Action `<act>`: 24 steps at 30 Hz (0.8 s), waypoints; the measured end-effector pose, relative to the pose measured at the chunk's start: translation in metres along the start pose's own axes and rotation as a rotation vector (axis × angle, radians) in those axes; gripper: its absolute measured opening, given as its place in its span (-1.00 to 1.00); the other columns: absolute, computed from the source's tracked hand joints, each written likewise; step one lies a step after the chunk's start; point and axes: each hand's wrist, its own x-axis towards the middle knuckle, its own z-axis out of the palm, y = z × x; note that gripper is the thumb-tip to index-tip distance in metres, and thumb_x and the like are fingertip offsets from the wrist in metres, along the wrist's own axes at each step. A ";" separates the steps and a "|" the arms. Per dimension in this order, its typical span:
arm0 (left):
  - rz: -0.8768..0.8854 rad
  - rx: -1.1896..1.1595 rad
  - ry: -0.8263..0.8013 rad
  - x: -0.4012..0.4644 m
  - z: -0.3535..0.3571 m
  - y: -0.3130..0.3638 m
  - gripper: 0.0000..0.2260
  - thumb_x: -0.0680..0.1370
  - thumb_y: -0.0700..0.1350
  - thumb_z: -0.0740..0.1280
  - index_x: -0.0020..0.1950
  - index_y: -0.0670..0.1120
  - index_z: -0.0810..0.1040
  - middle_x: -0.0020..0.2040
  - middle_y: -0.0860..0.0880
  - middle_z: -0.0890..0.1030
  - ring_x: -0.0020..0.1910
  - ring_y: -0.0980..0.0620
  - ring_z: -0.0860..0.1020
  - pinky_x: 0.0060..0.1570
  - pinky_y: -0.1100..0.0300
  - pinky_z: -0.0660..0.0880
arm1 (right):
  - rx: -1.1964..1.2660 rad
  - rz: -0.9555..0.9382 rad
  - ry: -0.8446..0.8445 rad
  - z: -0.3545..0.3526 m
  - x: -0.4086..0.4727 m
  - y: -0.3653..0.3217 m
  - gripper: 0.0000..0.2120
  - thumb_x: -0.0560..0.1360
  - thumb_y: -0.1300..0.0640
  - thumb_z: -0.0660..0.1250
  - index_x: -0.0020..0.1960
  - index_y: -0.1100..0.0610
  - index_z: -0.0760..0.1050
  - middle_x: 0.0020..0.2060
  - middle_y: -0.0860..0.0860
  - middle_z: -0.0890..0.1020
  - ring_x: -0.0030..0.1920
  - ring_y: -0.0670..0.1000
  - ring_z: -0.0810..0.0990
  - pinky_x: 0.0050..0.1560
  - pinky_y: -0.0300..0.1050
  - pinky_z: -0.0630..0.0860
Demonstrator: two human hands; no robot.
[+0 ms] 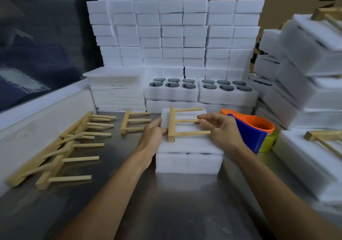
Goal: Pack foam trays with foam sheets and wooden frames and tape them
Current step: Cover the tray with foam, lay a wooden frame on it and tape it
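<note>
A white foam tray (188, 162) stands on the steel table in front of me, with a foam sheet (187, 143) laid over its top. A wooden frame (185, 121), a bar with three dowels, lies flat on that sheet. My left hand (153, 134) holds the frame's bar at the tray's left edge. My right hand (220, 128) pinches the middle dowel near its free end. An orange and blue tape dispenser (253, 130) sits just right of the tray, behind my right hand.
Several loose wooden frames (61, 147) lie on the table at left, one more (133, 121) behind them. Open trays with dark discs (172, 88) and a stack of foam sheets (116, 91) stand behind. Packed trays (305, 73) pile at right.
</note>
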 end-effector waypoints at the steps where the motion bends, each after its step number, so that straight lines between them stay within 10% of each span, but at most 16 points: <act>1: -0.004 -0.009 0.010 -0.001 0.000 0.000 -0.60 0.54 -0.34 0.19 0.30 -0.05 0.56 0.10 0.01 0.68 0.05 0.01 0.66 -0.10 0.19 0.58 | -0.007 0.008 -0.001 0.000 0.001 0.001 -0.86 0.55 0.25 0.41 -0.07 0.02 0.66 -0.19 -0.10 0.75 -0.06 -0.18 0.68 -0.06 -0.42 0.52; 9: 0.007 0.047 0.023 0.002 0.000 -0.001 -0.51 0.57 -0.33 0.18 0.49 -0.06 0.39 0.38 -0.01 0.50 0.31 -0.03 0.51 0.34 -0.02 0.43 | -0.118 -0.003 0.027 0.000 0.005 0.008 -0.86 0.52 0.20 0.46 -0.11 -0.04 0.68 -0.12 -0.20 0.69 -0.07 -0.29 0.62 -0.06 -0.48 0.45; 16: 0.015 0.074 0.050 0.000 0.002 -0.004 -0.61 0.59 -0.29 0.19 0.40 -0.09 0.49 0.44 -0.06 0.44 0.42 -0.05 0.41 0.44 -0.01 0.32 | -0.111 0.049 0.013 0.000 0.006 0.010 -0.86 0.52 0.19 0.46 -0.09 -0.05 0.68 0.25 -0.01 0.59 0.30 -0.08 0.50 0.37 -0.08 0.41; 24: 0.055 0.083 0.003 -0.003 0.003 -0.004 -0.77 0.62 -0.01 0.28 0.23 0.01 0.60 0.18 0.20 0.62 0.28 0.15 0.49 0.31 0.19 0.37 | -0.066 0.093 -0.080 -0.003 0.009 0.012 -0.82 0.56 0.14 0.42 -0.14 -0.11 0.69 0.09 -0.03 0.66 -0.10 -0.08 0.64 -0.19 -0.30 0.57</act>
